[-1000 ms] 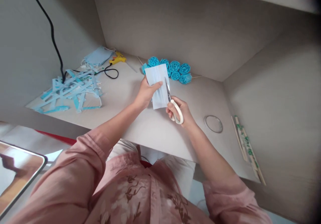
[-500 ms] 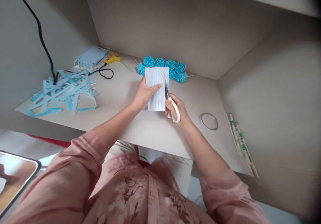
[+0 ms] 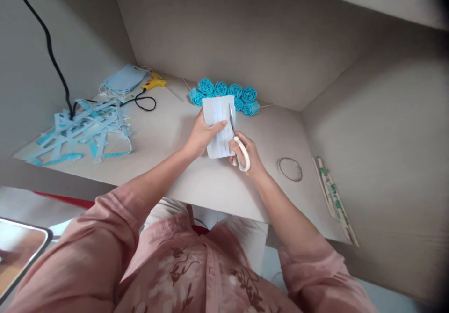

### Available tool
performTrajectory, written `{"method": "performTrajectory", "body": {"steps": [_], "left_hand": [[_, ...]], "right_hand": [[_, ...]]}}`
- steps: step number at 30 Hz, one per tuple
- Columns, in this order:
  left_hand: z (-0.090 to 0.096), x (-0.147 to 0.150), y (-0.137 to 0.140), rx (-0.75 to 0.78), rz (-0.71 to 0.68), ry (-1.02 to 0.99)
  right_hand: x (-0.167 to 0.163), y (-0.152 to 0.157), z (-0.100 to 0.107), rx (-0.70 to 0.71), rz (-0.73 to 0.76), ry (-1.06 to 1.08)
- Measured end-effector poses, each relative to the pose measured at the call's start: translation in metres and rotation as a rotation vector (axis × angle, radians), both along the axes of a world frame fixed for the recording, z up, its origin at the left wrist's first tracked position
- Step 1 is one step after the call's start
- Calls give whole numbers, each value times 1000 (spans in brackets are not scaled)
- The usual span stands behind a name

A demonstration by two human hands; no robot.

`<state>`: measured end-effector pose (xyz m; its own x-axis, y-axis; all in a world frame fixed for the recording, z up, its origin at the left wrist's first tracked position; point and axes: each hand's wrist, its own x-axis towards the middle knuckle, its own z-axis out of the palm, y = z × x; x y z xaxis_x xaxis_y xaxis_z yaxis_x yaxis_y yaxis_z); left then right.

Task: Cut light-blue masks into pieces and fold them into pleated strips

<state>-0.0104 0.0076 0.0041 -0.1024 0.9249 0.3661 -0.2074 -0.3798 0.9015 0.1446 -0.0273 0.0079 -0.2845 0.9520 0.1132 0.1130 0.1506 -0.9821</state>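
Observation:
My left hand (image 3: 204, 134) grips a pale, pleated face mask (image 3: 217, 109), thumb on top and fingers underneath. No ear loops show on it. My right hand (image 3: 248, 151) is wrapped round the cream handles of a pair of scissors (image 3: 242, 156). The blades lie along the mask's right side, pointing away from me, at a narrow strip of its edge. Just behind the mask rests a cluster of blue rolled flowers (image 3: 235, 90) on thin sticks; the mask hides part of it.
A heap of blue and white strips (image 3: 87, 130) covers the left end of the table (image 3: 168, 172). Behind it are a stack of masks (image 3: 125, 78) and a yellow glue gun (image 3: 154, 83) with a black cord. A wire ring (image 3: 290, 169) and wooden sticks (image 3: 335, 196) lie at right.
The mask has tilted slightly, and the strip at its right edge stands further apart from the rest. Both hands keep their grips. The whole view has shifted a little.

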Motion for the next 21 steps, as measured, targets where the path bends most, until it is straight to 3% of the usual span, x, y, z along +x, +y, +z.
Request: {"method": "performTrajectory", "body": {"steps": [21], "left_hand": [[0, 0, -2, -11, -9, -20]], "right_hand": [[0, 1, -1, 7, -49, 34]]}}
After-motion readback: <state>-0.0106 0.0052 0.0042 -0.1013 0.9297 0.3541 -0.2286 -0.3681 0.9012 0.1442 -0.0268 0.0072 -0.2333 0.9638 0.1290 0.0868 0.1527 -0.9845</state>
